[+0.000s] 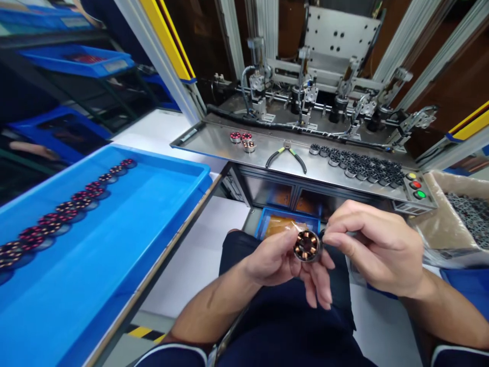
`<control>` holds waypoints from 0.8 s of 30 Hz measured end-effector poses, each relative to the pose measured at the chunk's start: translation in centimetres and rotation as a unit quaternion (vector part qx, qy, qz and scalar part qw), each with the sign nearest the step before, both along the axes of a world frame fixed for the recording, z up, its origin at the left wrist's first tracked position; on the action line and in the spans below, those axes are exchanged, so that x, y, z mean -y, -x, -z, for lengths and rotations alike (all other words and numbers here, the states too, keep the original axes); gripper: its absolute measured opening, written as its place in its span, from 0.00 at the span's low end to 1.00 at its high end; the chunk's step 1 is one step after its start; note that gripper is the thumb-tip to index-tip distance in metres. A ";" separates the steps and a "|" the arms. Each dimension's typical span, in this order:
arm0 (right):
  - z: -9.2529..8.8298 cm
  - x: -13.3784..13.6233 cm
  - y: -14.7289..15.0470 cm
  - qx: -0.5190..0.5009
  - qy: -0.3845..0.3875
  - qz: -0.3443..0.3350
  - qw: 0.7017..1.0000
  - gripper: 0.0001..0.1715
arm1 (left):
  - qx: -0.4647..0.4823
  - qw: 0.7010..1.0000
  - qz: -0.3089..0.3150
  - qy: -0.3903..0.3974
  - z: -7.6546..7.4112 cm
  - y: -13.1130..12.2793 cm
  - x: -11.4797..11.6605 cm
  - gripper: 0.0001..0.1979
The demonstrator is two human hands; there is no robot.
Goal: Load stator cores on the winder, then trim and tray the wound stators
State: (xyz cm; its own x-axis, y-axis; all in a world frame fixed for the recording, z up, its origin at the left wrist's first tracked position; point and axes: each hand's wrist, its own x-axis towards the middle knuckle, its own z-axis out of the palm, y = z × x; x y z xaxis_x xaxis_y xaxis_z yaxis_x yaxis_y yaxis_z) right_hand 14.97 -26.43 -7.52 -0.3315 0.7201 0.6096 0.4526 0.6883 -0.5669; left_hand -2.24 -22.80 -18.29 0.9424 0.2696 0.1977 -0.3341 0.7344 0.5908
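Note:
My left hand point(278, 262) holds a small round stator with copper windings point(306, 246) between thumb and fingers, above my lap. My right hand point(376, 244) is closed in a pinch at the stator's right edge, its fingertips touching it; a thin wire end sticks up beside the part. A row of wound stators point(64, 209) lies along the far side of the large blue tray point(126, 239) at my left. Three wound stators point(244, 140) sit on the steel shelf point(217, 140), and several bare dark cores point(359, 164) are grouped at its right.
Pliers with green-black handles point(286, 155) lie on the shelf middle. A winding machine point(317, 92) stands behind. Yellow, red and green buttons point(415, 184) sit at the shelf's right end. A lined box of dark cores point(466, 214) is at far right. A small blue bin point(284, 221) is below.

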 end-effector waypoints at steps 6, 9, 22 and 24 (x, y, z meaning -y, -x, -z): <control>0.7 0.1 -0.1 -0.003 0.001 0.073 0.997 0.09 | -0.016 0.961 -0.269 -0.060 -0.9 0.6 0.9 0.24; 0.9 -0.1 -0.1 -0.016 0.001 0.066 0.998 0.09 | -0.014 0.921 -0.376 -0.100 -0.9 0.4 0.8 0.26; 2.5 0.8 1.4 -0.122 -0.009 0.135 0.983 0.08 | -0.013 0.895 -0.428 -0.128 -0.7 -0.2 -0.7 0.15; 3.2 1.1 1.8 -0.164 0.049 0.140 0.975 0.09 | -0.004 0.894 -0.430 -0.130 -0.7 -0.1 -1.1 0.15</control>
